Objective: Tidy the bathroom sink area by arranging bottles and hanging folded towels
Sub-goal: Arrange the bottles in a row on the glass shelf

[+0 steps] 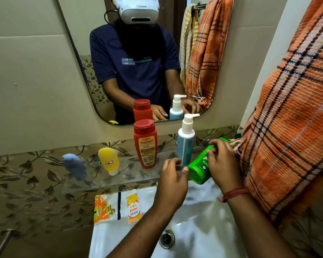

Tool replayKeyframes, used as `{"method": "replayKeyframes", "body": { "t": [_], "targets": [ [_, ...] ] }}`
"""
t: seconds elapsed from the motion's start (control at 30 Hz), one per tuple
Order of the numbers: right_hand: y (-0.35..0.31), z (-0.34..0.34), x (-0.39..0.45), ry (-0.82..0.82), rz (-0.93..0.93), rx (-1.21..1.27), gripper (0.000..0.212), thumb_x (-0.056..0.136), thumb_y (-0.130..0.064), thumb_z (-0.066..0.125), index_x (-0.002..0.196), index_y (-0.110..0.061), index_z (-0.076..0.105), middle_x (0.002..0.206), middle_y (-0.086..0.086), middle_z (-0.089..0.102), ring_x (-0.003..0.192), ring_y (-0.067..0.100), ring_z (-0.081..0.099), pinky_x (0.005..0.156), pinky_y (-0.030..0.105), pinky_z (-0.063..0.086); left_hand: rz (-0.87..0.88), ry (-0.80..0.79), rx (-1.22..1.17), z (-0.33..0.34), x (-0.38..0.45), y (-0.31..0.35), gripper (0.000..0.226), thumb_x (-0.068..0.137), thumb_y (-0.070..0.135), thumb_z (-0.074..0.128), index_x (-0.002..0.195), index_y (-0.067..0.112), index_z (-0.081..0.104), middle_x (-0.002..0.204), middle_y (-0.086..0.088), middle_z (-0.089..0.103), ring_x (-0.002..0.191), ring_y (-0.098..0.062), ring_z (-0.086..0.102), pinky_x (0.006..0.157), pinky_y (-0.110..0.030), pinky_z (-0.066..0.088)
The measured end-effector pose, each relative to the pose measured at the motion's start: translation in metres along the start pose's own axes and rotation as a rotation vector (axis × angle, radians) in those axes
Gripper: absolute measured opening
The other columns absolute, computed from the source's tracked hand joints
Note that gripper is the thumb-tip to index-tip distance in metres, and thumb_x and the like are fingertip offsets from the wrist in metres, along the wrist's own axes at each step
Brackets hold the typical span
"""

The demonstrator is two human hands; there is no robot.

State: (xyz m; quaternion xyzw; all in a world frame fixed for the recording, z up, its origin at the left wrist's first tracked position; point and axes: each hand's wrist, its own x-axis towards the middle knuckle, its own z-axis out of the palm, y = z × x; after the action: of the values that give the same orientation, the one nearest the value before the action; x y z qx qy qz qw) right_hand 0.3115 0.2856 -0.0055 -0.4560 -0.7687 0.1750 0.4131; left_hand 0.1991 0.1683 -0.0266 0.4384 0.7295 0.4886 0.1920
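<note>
Two hands on the job here: right hand [222,161] grips the green bottle [200,169], tipped on its side just past the left hand [172,178], whose loosely curled fingers hold nothing. Smooth plastic, probably light but slippery, so I'd grab it round the body. Red bottle [145,144] stands beyond the left hand.

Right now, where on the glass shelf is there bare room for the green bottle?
Bare glass shelf in front of the yellow bottle and red bottle, plus the gap between them. Crowded at the right end: pump bottle, both hands, green bottle, towel.
</note>
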Motion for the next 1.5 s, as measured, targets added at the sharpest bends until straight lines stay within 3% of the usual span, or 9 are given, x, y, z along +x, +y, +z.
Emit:
{"method": "replayKeyframes", "body": {
  "t": [0.1, 0.27, 0.4, 0.57, 0.77, 1.0, 1.2, 1.37, 1.5],
  "targets": [
    [0.013, -0.001, -0.011, 0.006, 0.178, -0.058, 0.023, 0.087, -0.024, 0.067, 0.099, -0.009, 0.053, 0.091, 0.017, 0.063, 0.086, 0.036, 0.061, 0.073, 0.043, 0.051, 0.011, -0.127, 0.079, 0.013, 0.001, 0.001, 0.044, 0.097, 0.044, 0.054, 0.136, 0.024, 0.050, 0.129, 0.002, 0.056, 0.114, -0.015, 0.060, 0.096, -0.040, 0.052],
    [0.028, 0.000, -0.013, -0.126, 0.379, 0.046, 0.053, 0.087, -0.039, 0.067, 0.123, -0.004, 0.051, 0.118, 0.021, 0.066, 0.109, 0.033, 0.063, 0.093, 0.047, 0.052, 0.008, -0.149, 0.137, 0.021, 0.008, 0.008, 0.037, 0.088, 0.045, 0.061, 0.120, 0.026, 0.054, 0.113, 0.002, 0.062, 0.100, -0.016, 0.063, 0.086, -0.044, 0.056],
    [0.029, -0.006, -0.011, -0.124, 0.614, 0.564, 0.011, 0.090, -0.021, 0.067, 0.088, -0.017, 0.057, 0.085, 0.017, 0.068, 0.057, 0.020, 0.061, 0.051, 0.029, 0.050, 0.021, -0.123, 0.141, 0.024, 0.002, 0.011, 0.035, 0.082, 0.042, 0.065, 0.112, 0.029, 0.053, 0.105, 0.005, 0.057, 0.097, -0.015, 0.058, 0.081, -0.043, 0.055],
    [0.036, -0.011, -0.014, -0.137, 0.783, 0.886, 0.021, 0.089, -0.026, 0.070, 0.083, -0.019, 0.052, 0.066, 0.003, 0.053, 0.053, 0.013, 0.051, 0.046, 0.021, 0.040, 0.128, -0.092, 0.203, 0.030, -0.019, 0.014, 0.045, 0.083, 0.031, 0.068, 0.125, 0.026, 0.052, 0.115, 0.007, 0.047, 0.112, -0.012, 0.044, 0.084, -0.020, 0.036],
    [0.038, -0.009, -0.017, -0.217, 0.819, 0.974, 0.029, 0.090, -0.026, 0.068, 0.116, -0.013, 0.063, 0.113, 0.012, 0.072, 0.101, 0.028, 0.070, 0.078, 0.044, 0.059, 0.121, -0.070, 0.147, 0.037, -0.031, 0.015, 0.047, 0.081, 0.028, 0.069, 0.126, 0.027, 0.055, 0.114, 0.007, 0.043, 0.112, -0.011, 0.045, 0.081, -0.010, 0.034],
    [0.023, -0.012, -0.025, -0.073, 0.651, 1.164, 0.025, 0.086, -0.014, 0.069, 0.111, -0.013, 0.068, 0.111, 0.009, 0.072, 0.098, 0.024, 0.068, 0.083, 0.041, 0.055, 0.185, -0.074, 0.054, 0.034, -0.032, 0.018, 0.051, 0.079, 0.031, 0.064, 0.129, 0.033, 0.050, 0.118, 0.013, 0.043, 0.114, -0.007, 0.051, 0.098, -0.028, 0.049],
    [0.018, 0.000, -0.008, -0.167, 0.467, 0.994, 0.073, 0.039, -0.076, 0.080, 0.093, -0.028, 0.074, 0.109, 0.013, 0.072, 0.110, 0.034, 0.064, 0.106, 0.056, 0.042, 0.238, -0.105, 0.056, 0.051, -0.010, 0.044, 0.066, 0.091, 0.011, 0.062, 0.148, 0.031, 0.035, 0.137, 0.010, 0.046, 0.125, -0.009, 0.050, 0.106, -0.028, 0.045],
    [0.019, -0.004, 0.012, -0.144, 0.398, 0.948, 0.021, 0.094, -0.022, 0.060, 0.115, -0.022, 0.060, 0.131, 0.012, 0.058, 0.127, 0.033, 0.053, 0.111, 0.053, 0.038, 0.149, -0.157, 0.097, 0.069, 0.020, 0.065, 0.073, 0.091, 0.010, 0.055, 0.155, 0.020, 0.020, 0.152, -0.001, 0.041, 0.134, -0.020, 0.047, 0.110, -0.034, 0.043],
    [0.027, -0.009, 0.024, -0.168, 0.300, 0.828, 0.030, 0.096, -0.002, 0.055, 0.125, -0.007, 0.058, 0.129, 0.006, 0.056, 0.120, 0.020, 0.053, 0.108, 0.030, 0.042, 0.065, -0.196, 0.098, 0.074, 0.034, 0.074, 0.072, 0.094, 0.007, 0.052, 0.156, 0.011, 0.017, 0.153, -0.008, 0.040, 0.135, -0.023, 0.046, 0.107, -0.030, 0.040]
  ]
}}
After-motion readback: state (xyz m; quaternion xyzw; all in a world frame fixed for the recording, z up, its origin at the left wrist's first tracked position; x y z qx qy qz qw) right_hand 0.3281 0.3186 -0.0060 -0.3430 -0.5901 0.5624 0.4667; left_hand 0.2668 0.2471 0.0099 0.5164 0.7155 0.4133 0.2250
